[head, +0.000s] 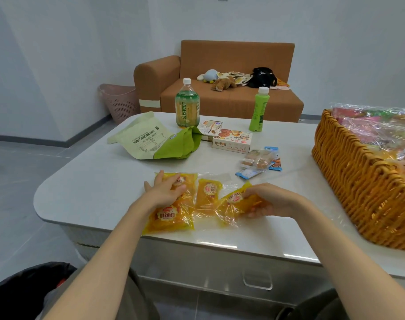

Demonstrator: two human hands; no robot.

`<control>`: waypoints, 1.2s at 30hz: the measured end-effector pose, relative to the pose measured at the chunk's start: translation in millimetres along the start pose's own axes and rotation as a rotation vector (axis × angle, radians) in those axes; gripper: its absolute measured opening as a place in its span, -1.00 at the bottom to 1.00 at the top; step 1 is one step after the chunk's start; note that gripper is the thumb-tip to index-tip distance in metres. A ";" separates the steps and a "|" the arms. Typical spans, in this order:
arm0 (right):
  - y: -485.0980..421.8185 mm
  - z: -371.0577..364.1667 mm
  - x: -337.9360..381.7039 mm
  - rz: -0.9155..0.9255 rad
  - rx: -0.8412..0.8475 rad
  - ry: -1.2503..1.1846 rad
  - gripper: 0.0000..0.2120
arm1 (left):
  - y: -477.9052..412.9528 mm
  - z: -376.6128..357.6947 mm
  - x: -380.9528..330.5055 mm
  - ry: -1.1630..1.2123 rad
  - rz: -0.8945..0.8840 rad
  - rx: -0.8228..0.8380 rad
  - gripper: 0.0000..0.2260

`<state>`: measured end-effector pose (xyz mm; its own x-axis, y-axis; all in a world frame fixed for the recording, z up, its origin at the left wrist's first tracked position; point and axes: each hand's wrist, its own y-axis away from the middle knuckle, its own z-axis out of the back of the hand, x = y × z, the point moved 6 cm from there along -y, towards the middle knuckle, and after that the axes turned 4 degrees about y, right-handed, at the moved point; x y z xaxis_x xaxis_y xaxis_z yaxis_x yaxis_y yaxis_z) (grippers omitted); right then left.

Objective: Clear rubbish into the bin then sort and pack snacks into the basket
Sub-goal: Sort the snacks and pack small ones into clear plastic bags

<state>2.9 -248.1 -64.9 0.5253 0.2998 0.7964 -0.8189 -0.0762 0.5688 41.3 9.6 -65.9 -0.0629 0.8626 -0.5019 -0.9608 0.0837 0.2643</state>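
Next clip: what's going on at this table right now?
A person is handling yellow bread packets on the white table. The left hand rests on the large yellow bread packet; the right hand grips a small yellow crinkled packet. A third yellow packet lies untouched between them. The woven wicker basket at right already holds wrapped snacks.

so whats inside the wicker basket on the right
The wicker basket holds a heap of snack packets in clear, pink and green wrappers, reaching above its rim. Anything lower down is hidden by that top layer and the woven wall.
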 end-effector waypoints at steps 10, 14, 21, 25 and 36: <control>2.6 -10.6 -2.0 -0.008 0.044 -0.003 -0.75 | 5.6 0.1 -6.7 0.058 0.019 0.005 -0.49; -1.4 -12.4 0.3 0.102 -0.122 -0.261 -0.76 | 4.6 0.9 -5.0 0.054 -0.011 0.003 -0.48; 5.6 8.0 7.1 0.095 -0.291 -0.113 -0.87 | 9.8 3.4 -9.9 0.049 0.003 -0.017 -0.48; 12.1 6.6 8.1 0.104 -0.187 0.166 -0.92 | 7.2 2.3 -9.4 0.056 0.034 -0.022 -0.48; -5.8 -21.4 -1.3 -0.031 0.147 -0.146 -0.86 | 4.0 -0.7 -4.9 0.107 0.009 0.002 -0.47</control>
<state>2.1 -227.8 -73.7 0.5862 0.1641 0.7934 -0.7650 -0.2104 0.6087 37.6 5.4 -62.9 -0.0999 0.8050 -0.5848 -0.9596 0.0775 0.2707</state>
